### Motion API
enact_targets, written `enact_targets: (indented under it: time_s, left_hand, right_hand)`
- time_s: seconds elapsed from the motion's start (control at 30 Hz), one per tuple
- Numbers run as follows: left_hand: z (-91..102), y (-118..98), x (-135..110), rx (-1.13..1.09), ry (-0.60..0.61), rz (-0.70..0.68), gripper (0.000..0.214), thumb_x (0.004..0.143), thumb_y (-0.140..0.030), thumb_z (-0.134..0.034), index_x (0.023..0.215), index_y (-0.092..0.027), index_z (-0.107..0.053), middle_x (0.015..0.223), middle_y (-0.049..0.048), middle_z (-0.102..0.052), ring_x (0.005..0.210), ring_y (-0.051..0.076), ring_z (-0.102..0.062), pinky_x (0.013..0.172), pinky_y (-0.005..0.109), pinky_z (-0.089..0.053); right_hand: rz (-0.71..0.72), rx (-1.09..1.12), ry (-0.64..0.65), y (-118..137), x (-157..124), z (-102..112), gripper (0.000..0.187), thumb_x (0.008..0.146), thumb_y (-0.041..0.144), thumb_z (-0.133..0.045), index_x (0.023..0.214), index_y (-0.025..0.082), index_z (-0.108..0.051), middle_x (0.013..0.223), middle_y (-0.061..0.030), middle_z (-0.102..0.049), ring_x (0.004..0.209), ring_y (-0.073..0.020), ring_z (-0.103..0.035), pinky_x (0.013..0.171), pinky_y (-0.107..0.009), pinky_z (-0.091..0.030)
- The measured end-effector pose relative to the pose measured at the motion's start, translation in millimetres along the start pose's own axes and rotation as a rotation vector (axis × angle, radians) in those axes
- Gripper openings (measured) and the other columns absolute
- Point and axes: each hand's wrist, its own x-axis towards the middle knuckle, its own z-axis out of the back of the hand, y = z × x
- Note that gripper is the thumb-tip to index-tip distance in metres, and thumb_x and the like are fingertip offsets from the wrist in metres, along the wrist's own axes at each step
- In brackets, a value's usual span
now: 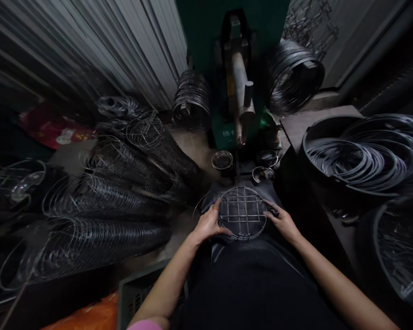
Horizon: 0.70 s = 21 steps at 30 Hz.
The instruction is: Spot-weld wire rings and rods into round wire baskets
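Dark apron cloth covers the person's lap at the near edge, and on it, just beyond the knees, rests a round wire grid, lying flat with its crossbars facing up. The left hand clasps the grid's left rim, fingers curled over the edge; the right hand pinches the right rim between its fingers, so both hands grasp the same piece. Just beyond the grid, small metal bowls stand at the foot of a green machine. Long stacks of wire rings lie to the left, and a black tub of loose wire hoops sits on the surface to the right. The step in hand looks like squaring the grid up on the lap. Lifting it toward the machine would call for an even two-handed grip that keeps it level and clear of the bowls.
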Motion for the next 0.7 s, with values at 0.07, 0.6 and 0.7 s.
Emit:
enact_targets:
  time_s: [0.07, 0.6, 0.7]
  left_hand:
    - [-2.8, -2, -1, 0.0, 0.0, 0.033, 0.124, 0.042, -0.047, -0.081, 0.142, -0.019, -0.013, 0.141, 0.0193, -0.031, 0.128, 0.036, -0.033, 0.102, 0.044, -0.03]
    - [74.9, 12, 6, -1.288, -0.915, -0.16, 0.039, 0.064, -0.035, -0.073, 0.096, -0.016, -0.062, 0.047, -0.0107, -0.036, 0.036, 0.0, -0.026, 0.035, 0.013, -0.019]
    - [79.8, -21, 6, -1.532, -0.832, -0.24, 0.035, 0.064, -0.032, -0.074, 0.094, -0.016, -0.062, 0.048, -0.0107, -0.033, 0.036, 0.001, -0.027, 0.036, 0.013, -0.021]
  right_hand:
    - [-0.002, 0.004, -0.004, -1, 2, 1, 0.05, 0.068, 0.038, -0.063, 0.115, 0.02, -0.06, 0.112, -0.0061, -0.065, 0.108, -0.0245, -0.057, 0.097, -0.038, -0.04]
    - [0.032, 0.054, -0.246, -3, 67, 25, 0.048, 0.07, 0.053, -0.056, 0.097, 0.015, -0.069, 0.096, -0.0112, -0.07, 0.096, -0.0275, -0.062, 0.087, -0.041, -0.046]
    - [0.141, 0.061, -0.213, 34, 52, 19, 0.048, 0.074, 0.052, -0.055, 0.104, 0.017, -0.067, 0.104, -0.0099, -0.068, 0.101, -0.0272, -0.06, 0.091, -0.04, -0.044]
